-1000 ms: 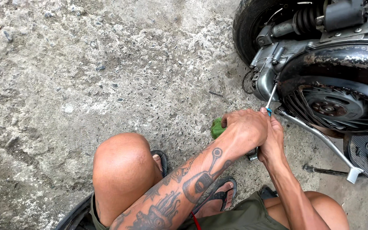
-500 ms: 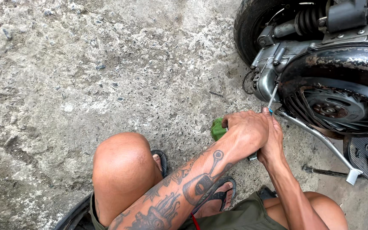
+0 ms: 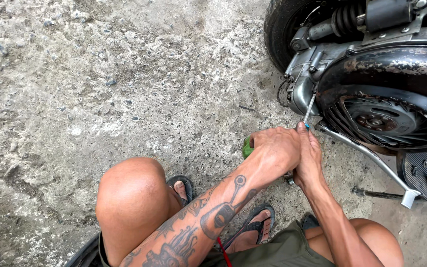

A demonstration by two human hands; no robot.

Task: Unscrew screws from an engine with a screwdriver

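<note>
My left hand [image 3: 275, 148] is closed around a green-handled tool [image 3: 247, 147], of which only the green end shows past my fingers. My right hand [image 3: 308, 155] sits right beside it, fingers pinched on a thin metal screwdriver shaft [image 3: 309, 110] with a small blue collar. The shaft points up to the grey engine casing [image 3: 302, 79] of a scooter. Both hands touch each other just below the casing. The dark round fan cover [image 3: 386, 118] lies to the right of the shaft tip.
A black rear tyre [image 3: 278, 29] and shock spring [image 3: 344, 19] stand at the top right. A metal stand leg [image 3: 371, 158] runs down to the right. Rough concrete ground [image 3: 100, 84] fills the left. My bare knees and sandalled feet are at the bottom.
Both hands have stayed together at the casing; the view has shifted slightly, and the shaft has kept its angle.
</note>
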